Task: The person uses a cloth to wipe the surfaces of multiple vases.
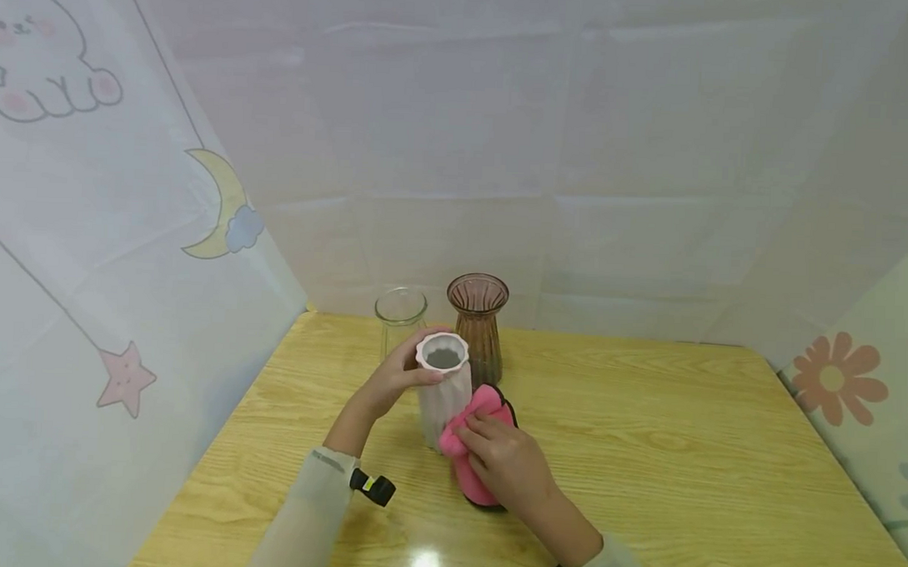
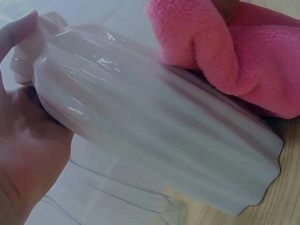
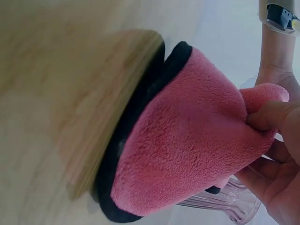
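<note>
A white fluted vase with a scalloped rim stands near the middle of the table, and my left hand grips it around its neck. In the left wrist view the glossy ribbed side of the vase shows from neck to base. My right hand pinches a pink fleecy cloth with dark edging and holds it against the vase's right side. In the right wrist view the cloth hangs down from the fingers toward the table.
Behind the white vase stand a clear glass vase on the left and a brownish-purple ribbed glass vase on the right. The wooden table meets a pale curtain at its back and sides.
</note>
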The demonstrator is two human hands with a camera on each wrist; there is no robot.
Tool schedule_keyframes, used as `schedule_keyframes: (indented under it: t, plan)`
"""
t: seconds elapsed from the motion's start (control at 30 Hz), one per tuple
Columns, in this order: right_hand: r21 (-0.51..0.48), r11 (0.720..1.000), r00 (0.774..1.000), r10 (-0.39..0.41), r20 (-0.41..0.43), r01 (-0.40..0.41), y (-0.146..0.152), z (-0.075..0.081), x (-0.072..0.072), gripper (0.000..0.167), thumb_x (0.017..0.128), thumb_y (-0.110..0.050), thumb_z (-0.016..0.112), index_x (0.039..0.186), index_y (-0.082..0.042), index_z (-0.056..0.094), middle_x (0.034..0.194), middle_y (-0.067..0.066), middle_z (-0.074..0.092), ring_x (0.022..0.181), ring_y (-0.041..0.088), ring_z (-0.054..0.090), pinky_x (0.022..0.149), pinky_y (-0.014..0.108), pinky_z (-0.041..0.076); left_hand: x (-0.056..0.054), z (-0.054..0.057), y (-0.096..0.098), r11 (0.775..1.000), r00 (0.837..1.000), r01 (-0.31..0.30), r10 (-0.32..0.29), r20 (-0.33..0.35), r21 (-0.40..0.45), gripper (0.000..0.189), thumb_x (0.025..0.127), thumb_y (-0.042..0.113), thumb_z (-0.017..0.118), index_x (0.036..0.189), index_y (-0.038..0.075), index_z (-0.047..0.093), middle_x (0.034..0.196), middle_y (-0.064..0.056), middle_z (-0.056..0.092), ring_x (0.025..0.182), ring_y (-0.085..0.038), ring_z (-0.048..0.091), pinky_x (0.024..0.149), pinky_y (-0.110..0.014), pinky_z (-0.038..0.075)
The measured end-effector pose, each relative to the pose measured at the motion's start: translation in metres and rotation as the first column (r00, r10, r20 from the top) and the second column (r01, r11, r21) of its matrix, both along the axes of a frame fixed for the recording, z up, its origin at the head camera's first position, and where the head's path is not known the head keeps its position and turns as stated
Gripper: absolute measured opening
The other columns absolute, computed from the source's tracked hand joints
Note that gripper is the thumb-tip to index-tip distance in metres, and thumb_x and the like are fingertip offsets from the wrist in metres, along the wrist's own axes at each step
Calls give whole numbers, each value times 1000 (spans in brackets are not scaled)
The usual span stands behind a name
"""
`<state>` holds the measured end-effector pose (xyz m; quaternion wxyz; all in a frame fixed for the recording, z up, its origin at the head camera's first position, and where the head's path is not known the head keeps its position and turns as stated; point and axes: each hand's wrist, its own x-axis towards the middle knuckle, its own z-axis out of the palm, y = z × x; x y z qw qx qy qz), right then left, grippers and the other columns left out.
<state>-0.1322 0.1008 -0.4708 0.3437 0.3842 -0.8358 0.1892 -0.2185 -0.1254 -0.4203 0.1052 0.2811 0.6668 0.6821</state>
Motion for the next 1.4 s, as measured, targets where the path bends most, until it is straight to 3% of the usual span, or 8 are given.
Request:
schedule_keyframes:
  t: [0.2, 0.33, 0.43, 0.57, 0.7, 0.83, 1.23, 1.4]
  plan:
    - [29, 1000, 999, 6, 36, -7, 3, 3, 3, 29, 73, -8, 88, 101, -11, 80, 104, 8, 77, 100, 25, 74, 79, 36, 61, -2, 1, -1, 999, 999, 33, -33, -9, -3, 85, 89, 33, 76, 155, 3, 33, 134, -10, 54, 115, -21, 55, 93, -34, 49]
    - [7, 1000, 1000, 17, 2, -17, 9, 10, 4, 33, 71, -6, 87, 103, -10, 80, 104, 7, 77, 101, 24, 74, 80, 36, 60, 8, 3, 4, 998, 994, -56, 54, -92, -24, 96, 87, 41, 79, 158, 7, 25, 143, -18, 48, 122, -26, 53, 100, -35, 46]
    - [-25, 999, 999, 30, -42, -31, 15, 21, 6, 35, 72, -5, 86, 106, -7, 80, 107, 8, 77, 103, 24, 73, 81, 36, 60, 20, 4, 11, 976, 964, -213, 204, -169, -40, 101, 84, 43, 82, 158, 5, 24, 147, -20, 47, 129, -31, 50, 111, -45, 39]
    - [-79, 995, 994, 62, -91, -69, 22, 38, 3, 17, 95, -11, 70, 110, -4, 78, 112, 13, 75, 107, 27, 72, 81, 38, 60, 32, 4, 23, 911, 903, -408, 391, -180, -67, 98, 80, 38, 86, 154, 5, 31, 147, -16, 49, 134, -31, 48, 116, -58, 30]
    - [-103, 990, 985, 83, -153, -99, 23, 50, -4, 37, 109, -23, 46, 110, -3, 77, 113, 16, 74, 108, 30, 71, 80, 40, 60, 35, 4, 28, 877, 874, -474, 456, -169, -81, 81, 80, 28, 87, 145, 6, 43, 137, -12, 56, 127, -28, 52, 112, -60, 33]
    - [-78, 992, 982, 85, -166, -99, 22, 55, -11, 40, 109, -24, 43, 114, -3, 77, 115, 16, 74, 111, 30, 70, 82, 40, 60, 34, 4, 27, 877, 871, -470, 443, -214, -97, 69, 82, 22, 84, 138, 7, 47, 128, -10, 60, 120, -27, 56, 108, -59, 38]
    - [-73, 991, 980, 94, -176, -108, 7, 40, -17, 32, 108, -20, 50, 116, -5, 76, 115, 17, 74, 109, 31, 71, 85, 39, 59, 28, 5, 17, 924, 909, -363, 322, -264, -122, 71, 89, 22, 75, 147, -2, 41, 133, -20, 57, 124, -35, 55, 107, -56, 40]
    - [-71, 995, 992, 61, -109, -69, 4, 35, -10, 27, 89, -9, 76, 116, -5, 76, 115, 17, 73, 110, 31, 71, 86, 40, 59, 25, 4, 16, 927, 917, -349, 308, -252, -138, 71, 90, 25, 75, 147, -2, 41, 134, -20, 57, 125, -34, 54, 107, -55, 40]
